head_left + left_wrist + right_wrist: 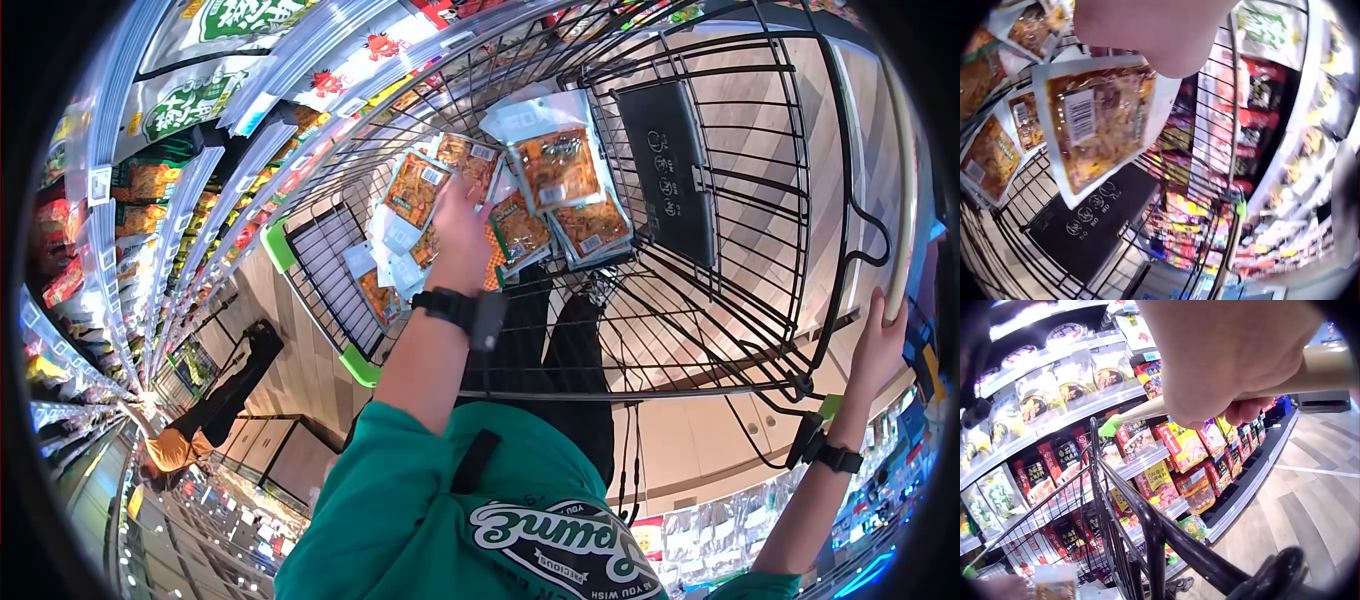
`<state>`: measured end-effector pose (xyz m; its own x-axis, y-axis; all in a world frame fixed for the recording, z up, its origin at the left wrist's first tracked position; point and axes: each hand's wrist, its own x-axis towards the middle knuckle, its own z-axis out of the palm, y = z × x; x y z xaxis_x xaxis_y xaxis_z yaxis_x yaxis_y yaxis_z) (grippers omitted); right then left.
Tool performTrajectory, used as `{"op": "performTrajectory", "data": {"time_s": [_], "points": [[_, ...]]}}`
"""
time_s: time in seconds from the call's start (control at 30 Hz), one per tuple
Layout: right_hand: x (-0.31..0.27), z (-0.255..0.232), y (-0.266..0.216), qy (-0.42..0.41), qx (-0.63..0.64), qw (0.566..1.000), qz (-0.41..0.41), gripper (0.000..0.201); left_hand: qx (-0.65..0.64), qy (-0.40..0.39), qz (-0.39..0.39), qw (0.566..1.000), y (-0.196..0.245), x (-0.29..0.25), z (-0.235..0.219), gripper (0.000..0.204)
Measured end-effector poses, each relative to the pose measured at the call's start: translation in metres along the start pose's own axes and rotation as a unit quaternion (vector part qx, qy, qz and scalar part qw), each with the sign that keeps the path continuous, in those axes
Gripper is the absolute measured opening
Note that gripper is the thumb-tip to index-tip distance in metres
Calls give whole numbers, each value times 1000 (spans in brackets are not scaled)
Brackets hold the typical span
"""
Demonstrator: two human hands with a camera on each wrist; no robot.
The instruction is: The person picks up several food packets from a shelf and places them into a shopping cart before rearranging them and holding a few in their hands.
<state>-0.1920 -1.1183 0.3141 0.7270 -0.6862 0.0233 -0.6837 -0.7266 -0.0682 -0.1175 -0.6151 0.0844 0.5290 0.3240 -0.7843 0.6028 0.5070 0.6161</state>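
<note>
Left hand (1154, 31) at barcoded food packets (1107, 131), grip indeterminable; right hand (1229, 356) curled round trolley handle (1322, 372). Presumably loading; next, settling flat.

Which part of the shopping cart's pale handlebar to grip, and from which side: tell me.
Probably the bare stretch of the handlebar beside the right hand, from above with fingers curling under: it is a slim, rounded bar with open space around it.
</note>
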Motion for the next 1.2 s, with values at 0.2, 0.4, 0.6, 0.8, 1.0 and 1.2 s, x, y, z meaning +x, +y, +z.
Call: {"op": "performTrajectory", "data": {"time_s": [0.2, 0.4, 0.6, 0.8, 1.0, 1.2], "points": [[4, -1, 5, -20, -2, 1000, 20, 47, -175, 135, -139, 965, -14, 54, -123, 51], [2, -2, 1, 10, -1, 1000, -6, 41, -202, 26, -264, 943, -3, 67, -139, 49], [13, 0, 24, -14, -16, 1000, -12, 43, -208, 176, -53, 961, -12, 115, -124, 31], [11, -4, 17, -21, -39, 999, 22, 47, -51, 266, 27, 962, 36, 103, -79, 22], [14, -3, 19, -18, -45, 999, -1, 48, -49, 39, 102, 993, 45, 43, -95, 31], [16, -1, 26, -26, -37, 999, -3, 45, 78, -145, -9, 986, 32, -67, -79, 31]]}}
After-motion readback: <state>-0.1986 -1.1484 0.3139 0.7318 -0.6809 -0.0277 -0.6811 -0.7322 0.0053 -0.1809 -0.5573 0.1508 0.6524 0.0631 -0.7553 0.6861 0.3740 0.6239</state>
